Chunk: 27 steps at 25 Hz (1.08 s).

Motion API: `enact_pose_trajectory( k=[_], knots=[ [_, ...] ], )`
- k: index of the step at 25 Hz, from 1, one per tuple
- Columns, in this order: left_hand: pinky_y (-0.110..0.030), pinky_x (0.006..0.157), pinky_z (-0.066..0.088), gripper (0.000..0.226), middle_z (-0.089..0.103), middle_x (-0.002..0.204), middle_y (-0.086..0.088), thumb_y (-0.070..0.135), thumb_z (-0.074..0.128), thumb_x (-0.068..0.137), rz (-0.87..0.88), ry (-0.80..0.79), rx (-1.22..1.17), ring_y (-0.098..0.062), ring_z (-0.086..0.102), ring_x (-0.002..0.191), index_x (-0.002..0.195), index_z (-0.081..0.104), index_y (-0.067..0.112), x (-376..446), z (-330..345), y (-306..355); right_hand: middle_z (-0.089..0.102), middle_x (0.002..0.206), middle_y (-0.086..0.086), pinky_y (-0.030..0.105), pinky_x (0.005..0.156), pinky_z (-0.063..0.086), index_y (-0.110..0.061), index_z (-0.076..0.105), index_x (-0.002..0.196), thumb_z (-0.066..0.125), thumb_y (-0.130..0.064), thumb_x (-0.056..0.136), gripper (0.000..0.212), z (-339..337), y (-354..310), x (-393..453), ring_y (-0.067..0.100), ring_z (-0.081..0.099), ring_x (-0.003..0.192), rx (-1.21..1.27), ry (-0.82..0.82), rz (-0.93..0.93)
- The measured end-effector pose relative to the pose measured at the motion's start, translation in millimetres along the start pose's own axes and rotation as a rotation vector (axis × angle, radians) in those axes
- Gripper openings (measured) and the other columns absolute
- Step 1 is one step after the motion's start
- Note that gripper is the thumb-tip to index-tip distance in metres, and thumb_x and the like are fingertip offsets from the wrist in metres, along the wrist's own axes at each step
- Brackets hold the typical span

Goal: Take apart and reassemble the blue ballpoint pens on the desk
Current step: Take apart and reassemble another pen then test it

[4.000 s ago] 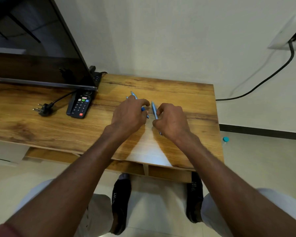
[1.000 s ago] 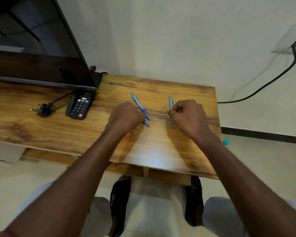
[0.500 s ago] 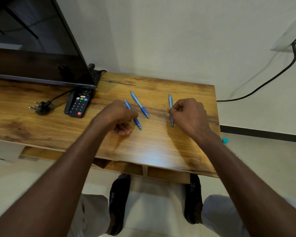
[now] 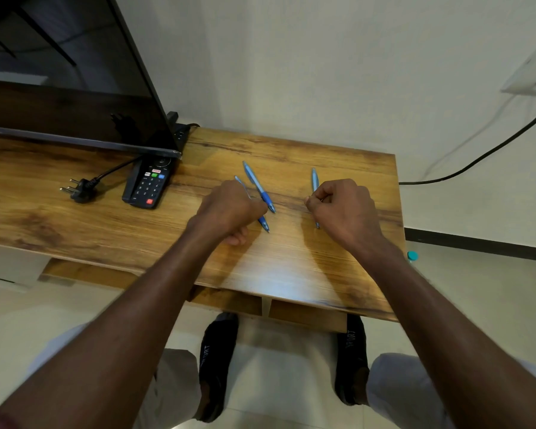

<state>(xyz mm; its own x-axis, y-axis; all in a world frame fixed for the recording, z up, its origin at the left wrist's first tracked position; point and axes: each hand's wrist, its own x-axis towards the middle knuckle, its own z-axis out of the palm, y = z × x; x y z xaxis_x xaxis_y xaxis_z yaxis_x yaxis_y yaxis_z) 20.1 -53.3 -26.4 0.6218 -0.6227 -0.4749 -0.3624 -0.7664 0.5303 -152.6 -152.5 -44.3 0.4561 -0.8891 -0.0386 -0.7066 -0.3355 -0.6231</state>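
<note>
Fingers of the left hand (image 4: 228, 209) are curled around a blue pen (image 4: 263, 223), whose dark grip and tip project below the knuckles and whose clip end shows above them. Fingers of the right hand (image 4: 342, 209) pinch a second pen (image 4: 315, 181), held nearly upright over the desk (image 4: 291, 267) with its tip pointing down.

Change since one second ago: the left hand has drawn its pen clear of the third pen (image 4: 258, 186), and the two hands now stand further apart than four seconds ago, when they worked close together. Judgement: the pens are being separated and laid out, so disassembly of the next unit has not yet begun.

Condition of the pens: all three appear whole, with light blue barrels; two show darker blue grip sections and metal tips. The third pen lies free on the wood, just beside the left hand's knuckles.

Farther back, a remote control (image 4: 147, 184) and a loose plug (image 4: 79, 188) rest near the screen (image 4: 75, 97).
</note>
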Motion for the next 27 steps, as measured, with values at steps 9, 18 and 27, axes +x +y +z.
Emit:
enact_pose_trajectory(
  k=[9,18,27],
  knots=[
    [-0.045,0.065,0.067,0.017,0.07,0.091,-0.004,0.023,0.068,0.097,0.141,0.077,0.042,-0.027,0.076,0.07,0.111,0.058,0.022,1.2,-2.5,-2.3,0.076,0.078,-0.001,0.04,0.074,0.063,-0.022,0.08,0.091,0.071,-0.035,0.095,0.017,0.3,-0.9,-1.0,0.018,0.073,0.073,0.017,-0.022,-0.005],
    [-0.031,0.054,0.041,0.009,0.063,0.09,-0.005,0.016,0.07,0.095,0.117,0.251,0.155,-0.021,0.061,0.082,0.094,0.062,0.013,12.6,6.1,-2.5,0.077,0.08,0.0,0.039,0.074,0.063,-0.02,0.08,0.093,0.071,-0.035,0.095,0.018,-0.1,-2.2,-1.7,0.018,0.074,0.073,0.022,-0.029,0.004],
    [-0.03,0.068,0.062,0.02,0.073,0.097,-0.017,0.002,0.072,0.095,0.42,-0.212,-0.399,-0.019,0.072,0.081,0.114,0.073,0.008,-8.8,-29.7,9.1,0.081,0.102,0.006,0.027,0.06,0.055,-0.024,0.077,0.107,0.069,-0.034,0.102,0.013,-18.9,-22.4,-5.5,0.013,0.073,0.075,0.783,-0.133,0.206]
  ],
)
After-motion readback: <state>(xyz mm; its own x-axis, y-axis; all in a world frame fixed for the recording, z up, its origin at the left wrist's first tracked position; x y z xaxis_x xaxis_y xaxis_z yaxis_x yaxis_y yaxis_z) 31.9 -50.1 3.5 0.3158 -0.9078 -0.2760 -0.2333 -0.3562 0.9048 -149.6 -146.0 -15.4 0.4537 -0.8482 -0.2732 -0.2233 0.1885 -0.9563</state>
